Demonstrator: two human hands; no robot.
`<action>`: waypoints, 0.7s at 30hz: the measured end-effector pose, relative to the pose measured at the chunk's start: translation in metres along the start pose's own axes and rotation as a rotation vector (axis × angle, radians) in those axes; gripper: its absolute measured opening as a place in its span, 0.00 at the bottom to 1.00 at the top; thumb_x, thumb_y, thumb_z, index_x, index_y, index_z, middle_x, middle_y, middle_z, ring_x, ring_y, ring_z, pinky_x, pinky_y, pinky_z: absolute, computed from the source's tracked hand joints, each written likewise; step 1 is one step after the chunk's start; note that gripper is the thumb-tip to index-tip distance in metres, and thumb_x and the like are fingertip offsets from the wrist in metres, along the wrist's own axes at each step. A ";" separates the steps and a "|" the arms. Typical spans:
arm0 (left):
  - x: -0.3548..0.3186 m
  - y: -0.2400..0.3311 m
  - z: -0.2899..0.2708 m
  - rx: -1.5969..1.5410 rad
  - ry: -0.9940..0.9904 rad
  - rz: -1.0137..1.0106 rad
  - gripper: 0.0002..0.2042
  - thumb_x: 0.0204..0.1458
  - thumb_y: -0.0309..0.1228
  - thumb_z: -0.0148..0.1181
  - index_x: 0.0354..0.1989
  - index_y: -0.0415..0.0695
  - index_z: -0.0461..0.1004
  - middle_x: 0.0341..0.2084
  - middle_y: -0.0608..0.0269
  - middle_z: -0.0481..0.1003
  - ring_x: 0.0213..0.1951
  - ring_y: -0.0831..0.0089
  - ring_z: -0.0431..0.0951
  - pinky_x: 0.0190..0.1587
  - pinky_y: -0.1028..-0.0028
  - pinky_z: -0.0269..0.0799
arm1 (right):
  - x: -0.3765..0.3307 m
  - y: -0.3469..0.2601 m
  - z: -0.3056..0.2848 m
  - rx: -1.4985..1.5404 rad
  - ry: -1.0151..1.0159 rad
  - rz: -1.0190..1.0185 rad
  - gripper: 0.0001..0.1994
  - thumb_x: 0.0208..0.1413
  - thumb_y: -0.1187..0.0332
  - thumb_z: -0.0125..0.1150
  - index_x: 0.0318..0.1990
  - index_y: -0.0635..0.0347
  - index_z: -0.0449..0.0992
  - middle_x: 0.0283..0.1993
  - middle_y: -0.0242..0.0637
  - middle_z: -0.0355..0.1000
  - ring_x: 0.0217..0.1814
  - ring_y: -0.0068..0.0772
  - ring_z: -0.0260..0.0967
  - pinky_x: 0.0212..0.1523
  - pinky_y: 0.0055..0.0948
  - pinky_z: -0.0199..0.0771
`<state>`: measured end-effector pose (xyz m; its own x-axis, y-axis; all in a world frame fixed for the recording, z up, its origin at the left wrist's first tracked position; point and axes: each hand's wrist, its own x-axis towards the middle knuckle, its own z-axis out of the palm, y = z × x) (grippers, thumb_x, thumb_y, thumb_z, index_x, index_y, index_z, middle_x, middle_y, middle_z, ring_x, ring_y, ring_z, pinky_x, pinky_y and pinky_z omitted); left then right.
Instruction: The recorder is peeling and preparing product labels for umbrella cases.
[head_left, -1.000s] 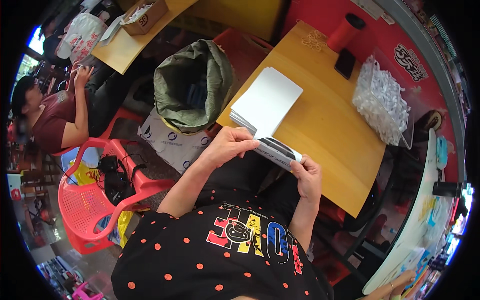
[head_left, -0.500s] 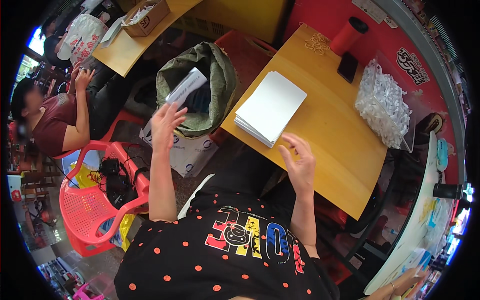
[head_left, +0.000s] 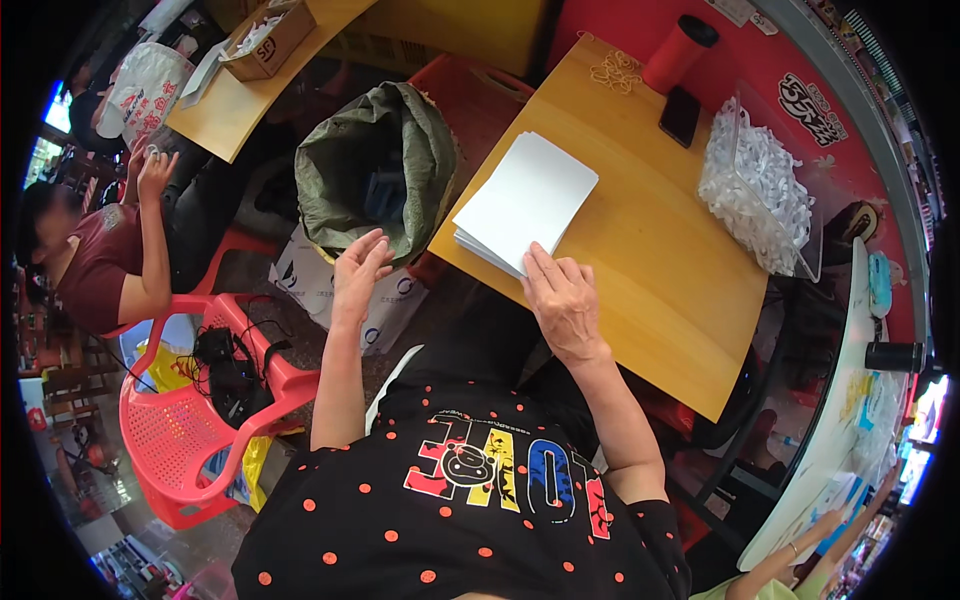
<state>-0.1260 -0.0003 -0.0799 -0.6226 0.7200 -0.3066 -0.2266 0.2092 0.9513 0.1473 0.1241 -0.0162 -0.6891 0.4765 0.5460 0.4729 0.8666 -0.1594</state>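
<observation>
A stack of white paper sheets (head_left: 530, 190) lies at the left edge of the wooden table (head_left: 680, 300). My right hand (head_left: 565, 300) rests its fingertips on the stack's near corner, its fingers stretched forward; whether the thumb pinches a sheet is hard to make out. Over the floor left of the table, my left hand (head_left: 357, 280) is held up with nothing in it, its fingers loosely apart. Just beyond it stands a green woven sack (head_left: 425, 150) with its mouth wide; bluish bundles (head_left: 383, 192) show dimly inside.
On the table are rubber bands (head_left: 615, 72), a red cylinder (head_left: 680, 55), a black phone (head_left: 680, 115) and a clear bin of white paper strips (head_left: 755, 190). A pink plastic chair (head_left: 180, 425) with black cables stands left. Another person (head_left: 110, 250) sits beyond it.
The white paper roll that was in the air above the sack no longer shows. My left hand has dropped back toward me. My right hand has moved left onto the stack's corner.
</observation>
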 end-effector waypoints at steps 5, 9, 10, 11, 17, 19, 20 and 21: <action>-0.010 0.018 0.014 -0.017 -0.026 0.039 0.17 0.57 0.33 0.55 0.51 0.36 0.70 0.44 0.56 0.75 0.43 0.71 0.77 0.41 0.76 0.72 | -0.006 0.012 0.015 0.049 0.109 -0.069 0.12 0.42 0.76 0.61 0.38 0.63 0.75 0.42 0.33 0.74 0.33 0.29 0.68 0.36 0.28 0.64; -0.017 0.025 0.025 -0.061 -0.079 0.103 0.14 0.57 0.34 0.55 0.47 0.36 0.73 0.36 0.57 0.78 0.35 0.73 0.79 0.36 0.78 0.74 | -0.007 0.013 0.013 0.191 0.105 -0.004 0.11 0.42 0.78 0.61 0.37 0.63 0.75 0.42 0.36 0.74 0.35 0.30 0.69 0.36 0.29 0.67; -0.021 0.028 0.028 -0.057 -0.108 0.089 0.14 0.57 0.35 0.55 0.46 0.36 0.73 0.35 0.57 0.78 0.33 0.73 0.79 0.35 0.78 0.74 | -0.008 0.013 0.014 0.193 0.123 0.019 0.11 0.42 0.79 0.60 0.37 0.63 0.75 0.42 0.37 0.74 0.35 0.31 0.70 0.36 0.29 0.68; -0.023 0.033 0.031 -0.053 -0.138 0.076 0.14 0.57 0.35 0.55 0.44 0.36 0.74 0.33 0.57 0.78 0.31 0.73 0.80 0.33 0.79 0.75 | -0.009 0.015 0.014 0.194 0.143 0.042 0.11 0.42 0.79 0.60 0.37 0.63 0.75 0.42 0.37 0.74 0.34 0.31 0.70 0.35 0.29 0.69; -0.042 0.052 0.055 -0.314 -0.450 -0.370 0.30 0.61 0.53 0.40 0.43 0.33 0.73 0.36 0.50 0.78 0.34 0.68 0.80 0.38 0.73 0.76 | -0.020 0.001 -0.036 0.352 0.272 -0.121 0.12 0.41 0.78 0.61 0.38 0.64 0.77 0.43 0.46 0.74 0.30 0.33 0.71 0.29 0.27 0.71; -0.048 0.050 0.074 -0.697 -0.664 -0.407 0.31 0.61 0.52 0.39 0.52 0.32 0.68 0.45 0.51 0.75 0.47 0.66 0.76 0.53 0.68 0.69 | -0.025 -0.006 -0.061 0.452 0.233 -0.231 0.12 0.42 0.76 0.60 0.37 0.67 0.77 0.41 0.48 0.74 0.33 0.35 0.74 0.29 0.26 0.72; -0.052 0.053 0.081 -0.731 -0.607 -0.451 0.26 0.60 0.46 0.44 0.53 0.32 0.66 0.46 0.51 0.74 0.46 0.66 0.76 0.52 0.68 0.70 | -0.028 -0.009 -0.069 0.508 0.211 -0.242 0.12 0.41 0.77 0.61 0.37 0.67 0.77 0.40 0.46 0.74 0.33 0.35 0.74 0.30 0.26 0.72; -0.055 0.057 0.089 -0.758 -0.552 -0.497 0.22 0.60 0.40 0.48 0.55 0.33 0.65 0.47 0.50 0.73 0.45 0.65 0.77 0.51 0.67 0.72 | -0.032 -0.012 -0.076 0.562 0.194 -0.248 0.12 0.41 0.77 0.62 0.37 0.67 0.77 0.40 0.45 0.75 0.34 0.35 0.74 0.30 0.26 0.73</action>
<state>-0.0380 0.0302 -0.0060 0.0512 0.9075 -0.4168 -0.8885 0.2320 0.3959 0.2058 0.0868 0.0309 -0.6044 0.2624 0.7523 -0.0839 0.9180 -0.3876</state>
